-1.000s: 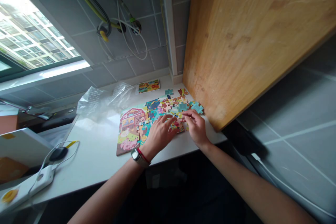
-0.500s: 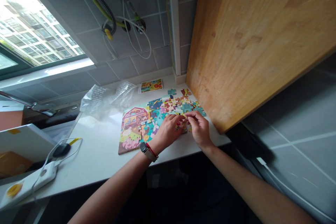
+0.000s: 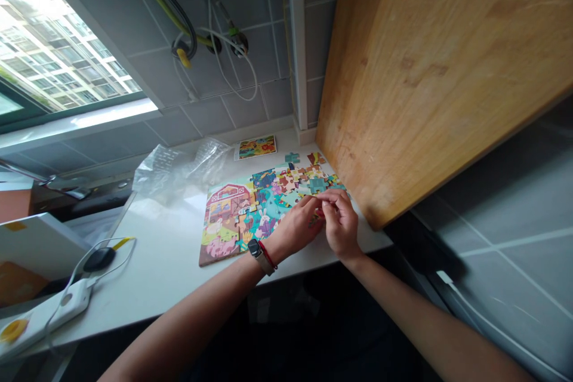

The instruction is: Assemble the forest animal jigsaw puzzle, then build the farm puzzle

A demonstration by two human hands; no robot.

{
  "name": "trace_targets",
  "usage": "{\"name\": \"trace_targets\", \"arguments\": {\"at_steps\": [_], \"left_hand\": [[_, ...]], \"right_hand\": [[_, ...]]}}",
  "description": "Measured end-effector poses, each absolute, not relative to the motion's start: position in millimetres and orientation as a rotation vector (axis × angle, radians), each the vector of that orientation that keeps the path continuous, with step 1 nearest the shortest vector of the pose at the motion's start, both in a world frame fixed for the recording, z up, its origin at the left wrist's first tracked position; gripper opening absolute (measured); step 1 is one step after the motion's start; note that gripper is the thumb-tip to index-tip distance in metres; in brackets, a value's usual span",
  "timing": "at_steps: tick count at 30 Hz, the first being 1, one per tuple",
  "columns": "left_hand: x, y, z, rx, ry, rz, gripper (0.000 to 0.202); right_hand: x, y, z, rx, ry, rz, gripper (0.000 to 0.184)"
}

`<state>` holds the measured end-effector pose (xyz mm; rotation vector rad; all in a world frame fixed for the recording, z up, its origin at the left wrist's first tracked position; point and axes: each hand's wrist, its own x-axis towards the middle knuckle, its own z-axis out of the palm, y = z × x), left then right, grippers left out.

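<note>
A partly joined jigsaw puzzle (image 3: 228, 215) with a red barn, a pink pig and a white rabbit lies on the white counter. My left hand (image 3: 299, 227), with a watch and red cord at the wrist, reaches over its right part, fingers bent down. My right hand (image 3: 342, 224) is closed in a pinch just right of it. Fingertips of both hands meet around a small reddish puzzle piece (image 3: 319, 213), mostly covered by the fingers. Loose puzzle pieces (image 3: 317, 185) lie heaped beyond my hands, and a teal piece (image 3: 292, 157) sits apart at the back.
A picture card (image 3: 256, 147) lies at the back beside crumpled clear plastic (image 3: 179, 170). A large wooden board (image 3: 430, 71) leans along the right side. On the left are a power strip (image 3: 49, 316) and a black charger (image 3: 99, 259). Cables (image 3: 210, 42) hang on the tiled wall.
My left hand has shifted right, closer to my right hand, uncovering more of the puzzle around the rabbit. My right hand stays nearly in place, still pinched.
</note>
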<state>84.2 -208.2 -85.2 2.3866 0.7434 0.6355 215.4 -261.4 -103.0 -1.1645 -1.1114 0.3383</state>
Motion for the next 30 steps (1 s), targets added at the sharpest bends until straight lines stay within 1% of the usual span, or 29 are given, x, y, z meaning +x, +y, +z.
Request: {"name": "trace_targets", "arguments": {"at_steps": [5, 7, 10, 11, 15, 22, 25, 27, 30], "left_hand": [[75, -197, -78, 2.530, 0.701, 0.616, 0.035], [63, -192, -78, 2.631, 0.787, 0.524, 0.045], [42, -189, -83, 2.755, 0.948, 0.299, 0.068], [36, -189, -85, 2.780, 0.982, 0.230, 0.070], [18, -189, -90, 2.840, 1.104, 0.089, 0.066], [6, -187, -87, 2.843, 1.303, 0.083, 0.063], [14, -177, -83, 2.866, 1.277, 0.104, 0.063], [25, -162, -78, 2.877, 1.220, 0.137, 0.059], [49, -127, -73, 2.850, 0.998, 0.191, 0.054]], "right_hand": [[214, -262, -101, -1.170, -1.130, 0.319, 0.019], [214, -261, -102, -1.174, -1.131, 0.348, 0.019], [213, -261, -103, -1.151, -1.139, 0.401, 0.018], [213, -261, -103, -1.141, -1.141, 0.411, 0.018], [213, -262, -102, -1.128, -1.137, 0.411, 0.018], [212, -263, -101, -1.131, -1.128, 0.490, 0.017], [212, -263, -102, -1.131, -1.119, 0.518, 0.017], [212, -262, -102, -1.136, -1.117, 0.527, 0.018], [212, -262, -102, -1.145, -1.128, 0.533, 0.018]]}}
